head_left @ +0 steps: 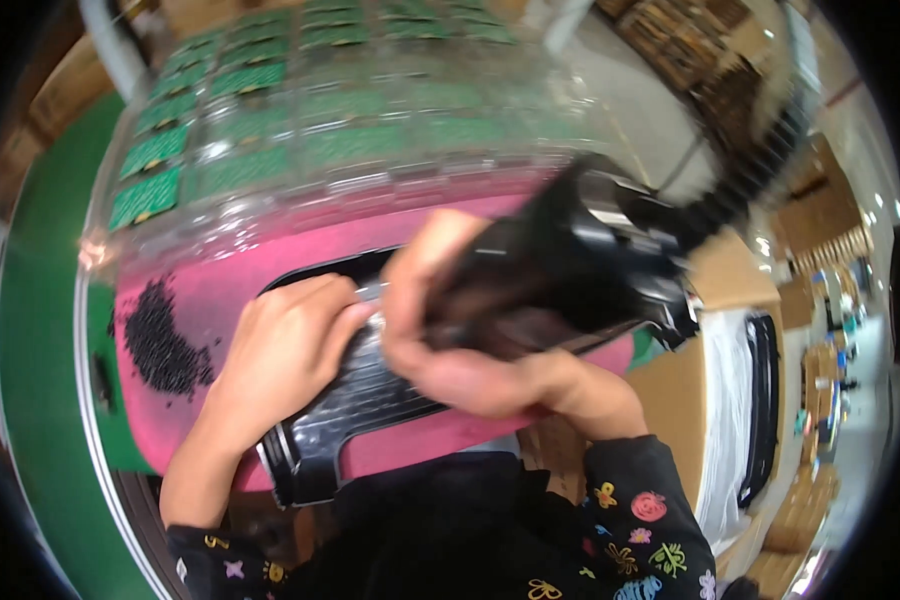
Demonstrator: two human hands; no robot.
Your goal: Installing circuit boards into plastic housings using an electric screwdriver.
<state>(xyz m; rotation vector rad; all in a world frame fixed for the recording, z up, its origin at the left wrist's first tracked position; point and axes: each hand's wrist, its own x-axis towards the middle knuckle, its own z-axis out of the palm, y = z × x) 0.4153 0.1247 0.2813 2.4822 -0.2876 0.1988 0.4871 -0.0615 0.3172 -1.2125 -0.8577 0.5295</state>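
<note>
A black plastic housing [375,400], long and ribbed inside, lies aslant on the pink mat [300,235]. My left hand [290,340] rests on its left part with fingers curled and thumb and forefinger close together. Whatever is between those fingers is hidden. My right hand [470,370] is wrapped round a thick black electric screwdriver [560,270], blurred by motion, held over the housing. The tool's tip cannot be seen. Left of my left hand, a heap of small black screws [160,340] is spread on the mat.
Clear plastic trays [260,215] with several green circuit boards [150,195] stand beyond the mat. A black coiled cable [760,160] runs from the tool to the upper right. At right, a cardboard box [680,400] holds white wrapping and another black part [763,400].
</note>
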